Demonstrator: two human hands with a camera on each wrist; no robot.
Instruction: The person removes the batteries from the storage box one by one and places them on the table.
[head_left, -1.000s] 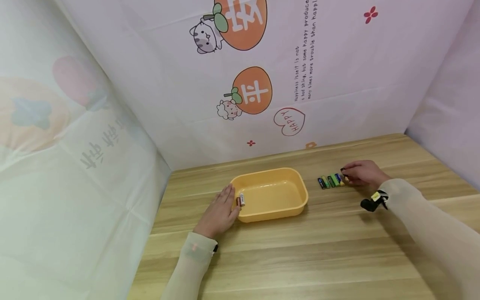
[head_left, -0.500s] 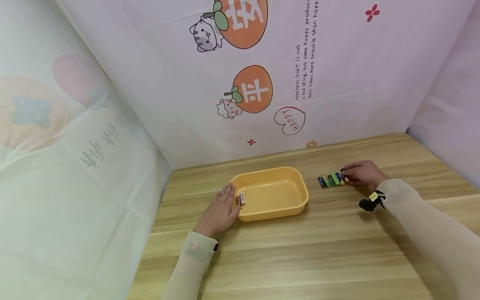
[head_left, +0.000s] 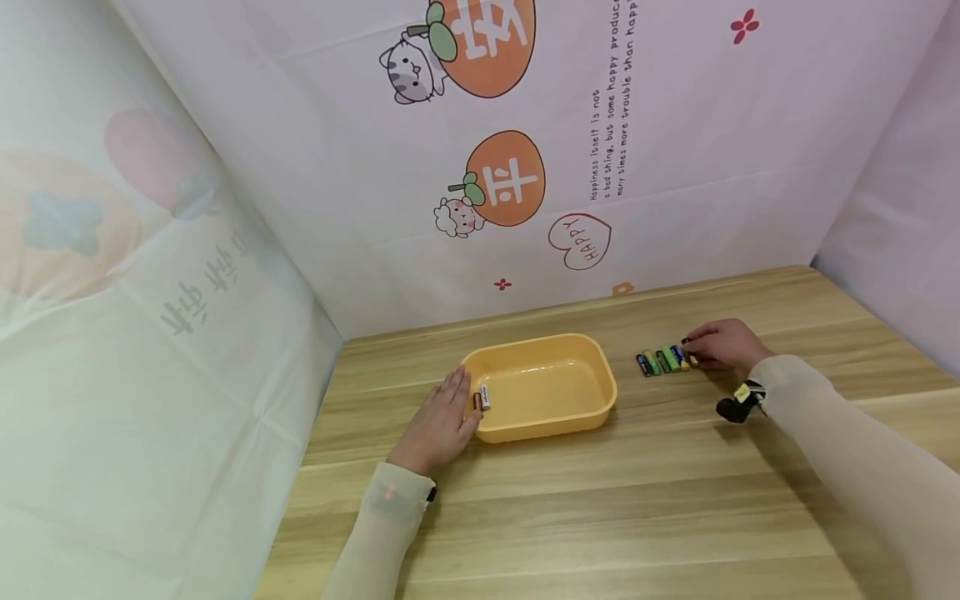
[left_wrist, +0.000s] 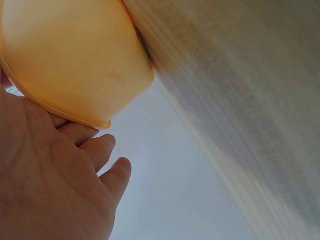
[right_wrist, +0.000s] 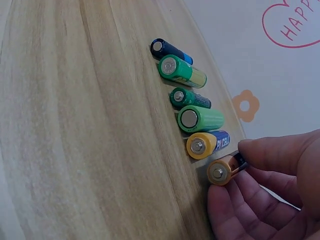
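My left hand (head_left: 438,425) rests against the left rim of a yellow plastic tray (head_left: 546,429), fingers extended along it. In the left wrist view, the fingers (left_wrist: 102,150) touch the tray's rim from outside. Inside the tray, by its left wall, lie a white battery (head_left: 485,397) and a red-brown battery (head_left: 477,402). My right hand (head_left: 727,343) pinches a black and copper battery (right_wrist: 220,171) between thumb and fingers. That battery is at the near end of a row, beside a yellow and blue battery (right_wrist: 202,144), low over the tabletop.
The row continues with a light green battery (right_wrist: 201,118), a small dark green one (right_wrist: 192,98), a green and pale yellow one (right_wrist: 182,71) and a dark blue one (right_wrist: 170,51). A printed cloth wall (head_left: 420,275) stands behind the wooden table (head_left: 585,517).
My right hand has shifted very slightly at the end of the row, still pinching the black and copper battery. The left hand and tray stay in place.
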